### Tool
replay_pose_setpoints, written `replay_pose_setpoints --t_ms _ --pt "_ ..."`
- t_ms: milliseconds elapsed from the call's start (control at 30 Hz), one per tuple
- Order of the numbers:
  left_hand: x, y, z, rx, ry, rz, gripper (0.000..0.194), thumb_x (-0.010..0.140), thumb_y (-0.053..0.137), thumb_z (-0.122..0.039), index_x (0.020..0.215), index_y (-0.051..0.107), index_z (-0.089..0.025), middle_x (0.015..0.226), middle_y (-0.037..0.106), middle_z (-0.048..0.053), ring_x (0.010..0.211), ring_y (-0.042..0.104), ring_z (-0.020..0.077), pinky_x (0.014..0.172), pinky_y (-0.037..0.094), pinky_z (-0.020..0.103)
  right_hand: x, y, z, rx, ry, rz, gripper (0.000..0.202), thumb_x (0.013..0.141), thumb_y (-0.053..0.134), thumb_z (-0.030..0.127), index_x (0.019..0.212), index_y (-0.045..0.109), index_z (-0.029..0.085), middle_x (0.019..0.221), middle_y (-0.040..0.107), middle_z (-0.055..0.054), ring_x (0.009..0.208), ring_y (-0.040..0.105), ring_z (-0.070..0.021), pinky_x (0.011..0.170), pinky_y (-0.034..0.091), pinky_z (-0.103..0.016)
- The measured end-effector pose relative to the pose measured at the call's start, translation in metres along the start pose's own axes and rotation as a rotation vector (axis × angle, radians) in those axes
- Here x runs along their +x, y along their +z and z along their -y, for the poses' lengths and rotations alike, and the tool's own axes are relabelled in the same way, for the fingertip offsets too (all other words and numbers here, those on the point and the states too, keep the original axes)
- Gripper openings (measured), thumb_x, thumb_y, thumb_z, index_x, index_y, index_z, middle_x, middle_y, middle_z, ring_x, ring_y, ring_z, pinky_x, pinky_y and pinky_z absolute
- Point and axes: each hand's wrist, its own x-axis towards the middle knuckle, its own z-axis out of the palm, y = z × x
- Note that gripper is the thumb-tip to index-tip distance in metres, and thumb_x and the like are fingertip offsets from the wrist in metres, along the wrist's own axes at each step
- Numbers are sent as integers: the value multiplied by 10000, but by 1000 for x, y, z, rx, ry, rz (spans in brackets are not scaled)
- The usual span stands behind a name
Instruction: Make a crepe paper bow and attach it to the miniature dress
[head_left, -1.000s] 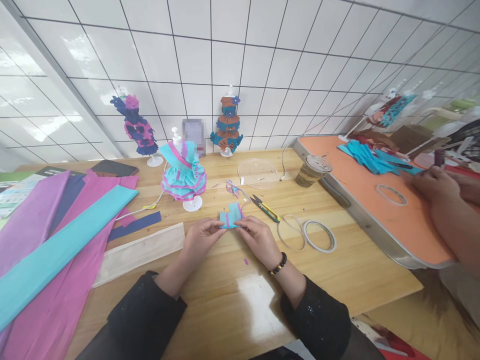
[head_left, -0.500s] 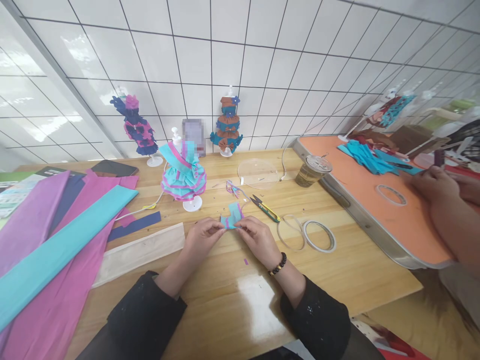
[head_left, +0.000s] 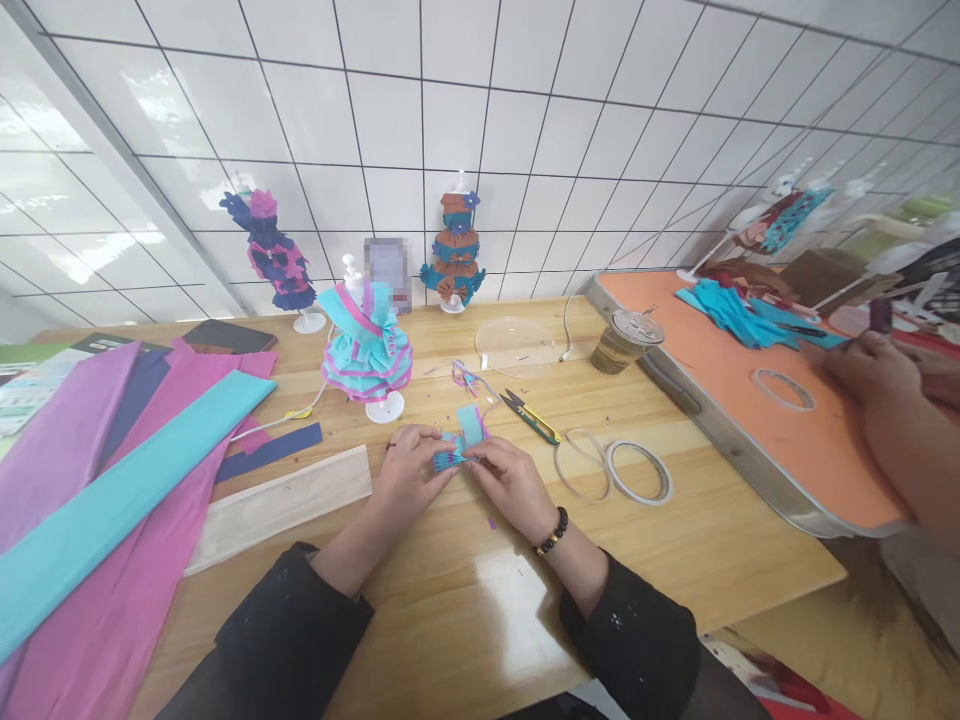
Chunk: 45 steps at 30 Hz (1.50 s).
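Observation:
A small turquoise strip with pink-purple edging (head_left: 471, 425) is pinched between my two hands, its lower part gathered in fine folds. My left hand (head_left: 411, 468) closes on the folded end with thumb and fingers. On the other side, my right hand (head_left: 514, 482), with a beaded bracelet at the wrist, pinches the strip near its middle. Just beyond stands a small white dress form in a ruffled turquoise and pink dress (head_left: 367, 350). Yellow-handled thread snips (head_left: 531, 416) lie beyond my right hand.
Rolls of tape (head_left: 639, 473) and a lidded cup (head_left: 626, 342) are at the right. Folded coloured paper (head_left: 135, 500) and a cream strip (head_left: 285, 508) lie left. Two dressed forms stand by the wall. Another person's hands (head_left: 874, 375) are over the orange table (head_left: 720, 400).
The strip's lower end has gone from mostly flat to bunched in folds. My left hand has turned, its fingers now over the folded end.

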Motion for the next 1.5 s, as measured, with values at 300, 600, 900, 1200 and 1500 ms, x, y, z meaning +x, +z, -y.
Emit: replay_pose_setpoints --t_ms 300,600,900,1200,1500 --pt "1 0 3 -12 -4 -17 81 739 585 -214 790 648 -223 931 561 59 934 518 207 817 413 381 -1 3 -3 78 81 12 275 777 571 250 1046 602 201 826 650 -54 673 571 -145 636 474 -269" --pt "0 1 2 -21 -2 -8 83 737 585 -219 782 655 -228 913 562 58 946 521 205 824 420 372 -1 5 -4 83 70 30 198 793 548 260 955 647 203 802 669 -53 700 594 -156 656 475 -277" --pt "1 0 2 -153 -43 -34 197 751 575 -216 931 648 -250 887 574 48 877 545 179 799 439 341 0 1 -5 129 78 -8 173 821 505 213 913 652 215 872 675 -52 795 615 -171 727 480 -297" --pt "3 -1 2 -236 -141 0 118 743 586 -268 828 641 -209 793 590 42 783 555 166 716 455 307 0 3 -7 229 153 -50 167 790 548 250 894 673 209 859 685 -56 764 624 -180 700 504 -309" --pt "1 -1 0 -351 -294 -11 133 721 599 -304 783 633 -192 757 668 12 718 605 141 692 481 264 0 3 -6 351 295 -49 187 752 586 290 871 665 170 712 671 -40 617 604 -151 598 500 -272"
